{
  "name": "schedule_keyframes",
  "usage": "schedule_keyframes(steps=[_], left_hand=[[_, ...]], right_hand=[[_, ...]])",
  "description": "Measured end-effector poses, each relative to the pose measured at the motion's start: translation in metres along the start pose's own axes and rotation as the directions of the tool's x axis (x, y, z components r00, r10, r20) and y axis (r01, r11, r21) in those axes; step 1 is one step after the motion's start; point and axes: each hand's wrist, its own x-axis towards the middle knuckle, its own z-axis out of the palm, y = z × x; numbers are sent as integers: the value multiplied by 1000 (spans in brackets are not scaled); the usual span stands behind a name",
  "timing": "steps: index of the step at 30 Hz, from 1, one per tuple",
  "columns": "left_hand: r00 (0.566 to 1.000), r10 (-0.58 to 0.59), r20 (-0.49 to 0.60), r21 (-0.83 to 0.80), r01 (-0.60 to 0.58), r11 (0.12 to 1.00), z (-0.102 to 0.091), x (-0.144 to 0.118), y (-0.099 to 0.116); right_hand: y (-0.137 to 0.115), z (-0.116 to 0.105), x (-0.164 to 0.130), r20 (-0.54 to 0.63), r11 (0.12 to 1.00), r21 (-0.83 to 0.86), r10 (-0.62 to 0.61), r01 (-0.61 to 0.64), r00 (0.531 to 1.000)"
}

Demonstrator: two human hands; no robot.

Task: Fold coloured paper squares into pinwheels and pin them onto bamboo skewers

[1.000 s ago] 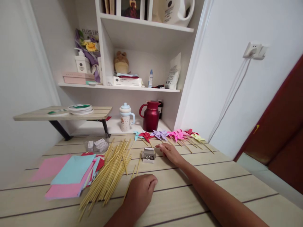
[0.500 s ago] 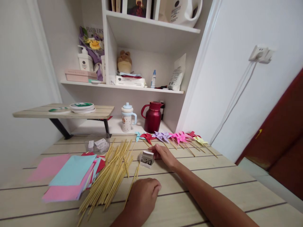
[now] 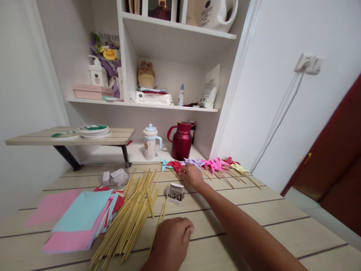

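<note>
My left hand [image 3: 172, 239] rests curled on the table, thumb against the fingers. Whatever it may hold is hidden. Beside it lie a few loose wooden sticks [image 3: 159, 218]. Farther off, my right hand [image 3: 192, 176] has its fingertips pinched together by the red pinwheel [image 3: 175, 165], in front of the purple pinwheel [image 3: 194, 162]. What the pinch holds is too small to make out. Between the hands stands a small open box [image 3: 175, 193] of shiny metal pieces. A light-blue pinwheel [image 3: 164, 165], pink pinwheels [image 3: 214, 164] and a yellow pinwheel [image 3: 239, 168] share the back row.
Left of the hands lie a heap of wooden sticks [image 3: 128, 218] and stacked coloured paper [image 3: 81, 210]. Behind are a clear container [image 3: 114, 177] with small white boxes, a raised wooden shelf [image 3: 34, 137], a cup [image 3: 150, 145] and a red jug [image 3: 182, 141].
My right hand has moved from beside the small box, away from me to the pinwheel row. My left hand stays curled in nearly the same place. The view has shifted slightly.
</note>
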Motion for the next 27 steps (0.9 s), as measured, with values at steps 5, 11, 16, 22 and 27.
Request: schedule_keyframes(steps=[5,11,16,22,27], left_hand=[[1000,-3,13,32,3,999,-1,1,2],[1000,-1,-6,39,2,999,0,1,2],[1000,0,4,39,0,999,0,0,2],[1000,-3,-14,10,3,1000,-1,1,1],[1000,7,-20,9,-7,1000,1,2,0]], right_hand=[[-9,9,5,38,997,-68,-23,26,999],[-12,17,4,64,996,-52,-64,67,996],[-12,14,2,53,992,26,-126,124,991],[13,6,-11,-41,984,150,-87,92,995],[35,4,-33,-59,963,254,-80,93,995]])
